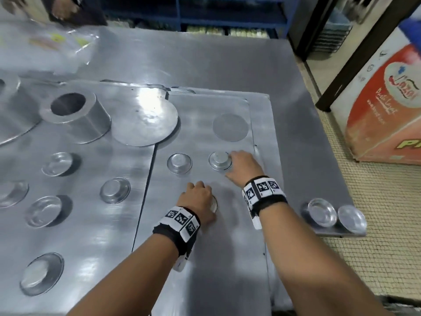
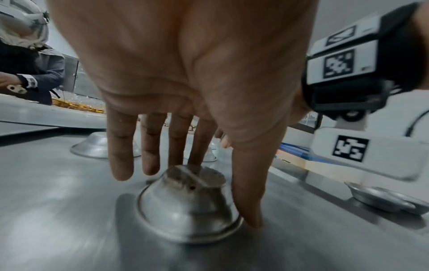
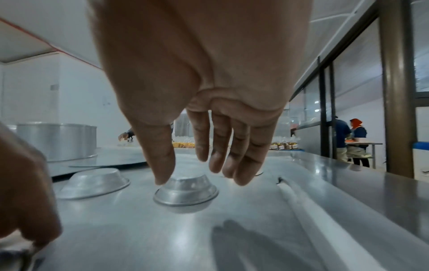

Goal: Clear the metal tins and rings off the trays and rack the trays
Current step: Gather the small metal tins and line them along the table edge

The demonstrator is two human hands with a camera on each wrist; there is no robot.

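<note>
Here, both hands reach down over upturned small tins on the right-hand tray.

The left hand hangs over a nearer tin, fingers straight and spread, thumb tip down beside its rim, a fingertip at its flat bottom; it is not gripped. The right hand hovers with fingers loosely spread over a farther tin, thumb tip at its edge; whether it presses cannot be told. A third tin sits just left of that one on the same tray. More tins lie on the left tray, with a tall ring and a round disc. Two tins sit off the tray at the table edge. A red-and-white box on the floor bears script lettering too blurred to read surely. Both wristbands carry black-and-white square code markers.
</note>
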